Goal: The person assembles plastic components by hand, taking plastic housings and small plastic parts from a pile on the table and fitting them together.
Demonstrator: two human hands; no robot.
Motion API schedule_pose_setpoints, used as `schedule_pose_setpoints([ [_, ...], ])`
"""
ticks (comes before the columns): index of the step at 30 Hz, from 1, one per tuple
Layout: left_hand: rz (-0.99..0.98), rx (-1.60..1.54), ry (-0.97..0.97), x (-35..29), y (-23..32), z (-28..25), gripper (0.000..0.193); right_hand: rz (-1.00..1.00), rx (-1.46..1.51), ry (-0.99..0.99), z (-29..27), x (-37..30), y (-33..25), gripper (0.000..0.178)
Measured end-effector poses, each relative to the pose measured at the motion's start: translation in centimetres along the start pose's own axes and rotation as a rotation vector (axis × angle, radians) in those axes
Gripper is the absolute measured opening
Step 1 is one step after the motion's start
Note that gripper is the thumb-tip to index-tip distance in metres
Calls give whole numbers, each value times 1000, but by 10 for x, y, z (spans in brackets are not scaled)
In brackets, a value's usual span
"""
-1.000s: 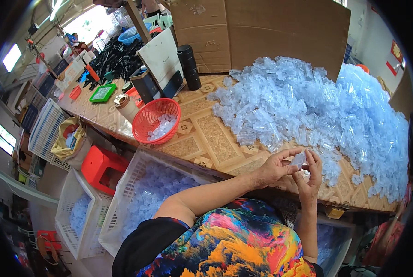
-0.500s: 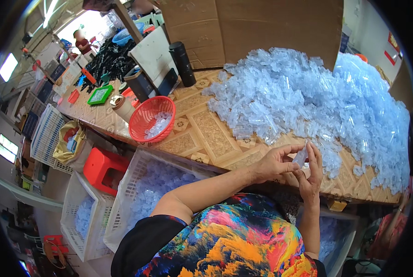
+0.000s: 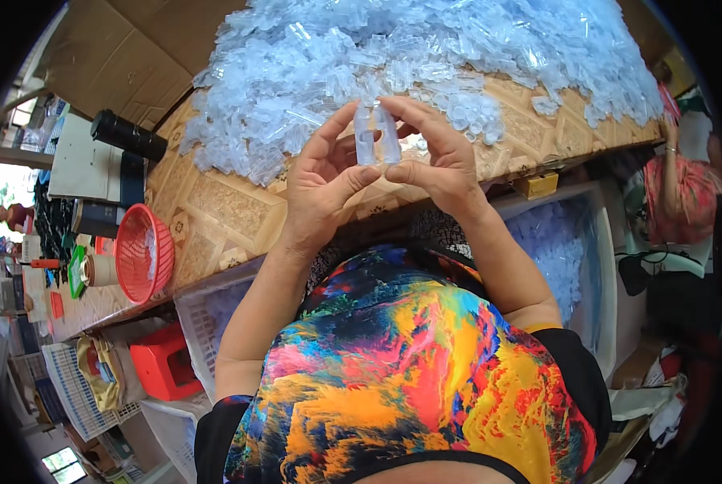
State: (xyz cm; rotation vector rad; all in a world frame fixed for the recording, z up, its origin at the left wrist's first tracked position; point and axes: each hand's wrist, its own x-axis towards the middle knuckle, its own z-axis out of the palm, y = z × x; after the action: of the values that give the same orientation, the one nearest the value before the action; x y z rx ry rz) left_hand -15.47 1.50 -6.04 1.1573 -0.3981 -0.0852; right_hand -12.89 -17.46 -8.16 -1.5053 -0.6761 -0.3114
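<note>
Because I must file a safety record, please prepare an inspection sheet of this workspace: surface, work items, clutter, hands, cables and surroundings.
Surface: wood-patterned tabletop, partly covered.
Work items: clear plastic pieces, held up; pile of similar pieces beyond.
Clutter: red basket, black cylinder, green tray, at left.
Hands: left hand and right hand pinch the pieces.
Cables: possible thin dark cord at right, ends unclear.
Surroundings: cardboard panel, red stool, pale bin, another person at right.

The head-worn fisheye looks down from close above the left hand, right hand and tabletop
</note>
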Motion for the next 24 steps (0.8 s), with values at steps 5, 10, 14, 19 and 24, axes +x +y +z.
schedule_pose_setpoints([
  [5,16,20,-21,-4,-6,3,71,27,-12,0,2,-5,2,68],
  [10,-2,47,-21,-5,-6,2,71,24,5,3,3,-7,5,68],
  [14,-19,46,-35,-6,-8,0,71,35,24,10,4,-8,6,68],
  [19,-31,40,-19,-7,-16,-8,70,90,71,-30,5,-9,8,73],
  [24,-14,38,-15,-8,-16,-9,69,75,94,-37,8,-9,13,72],
])
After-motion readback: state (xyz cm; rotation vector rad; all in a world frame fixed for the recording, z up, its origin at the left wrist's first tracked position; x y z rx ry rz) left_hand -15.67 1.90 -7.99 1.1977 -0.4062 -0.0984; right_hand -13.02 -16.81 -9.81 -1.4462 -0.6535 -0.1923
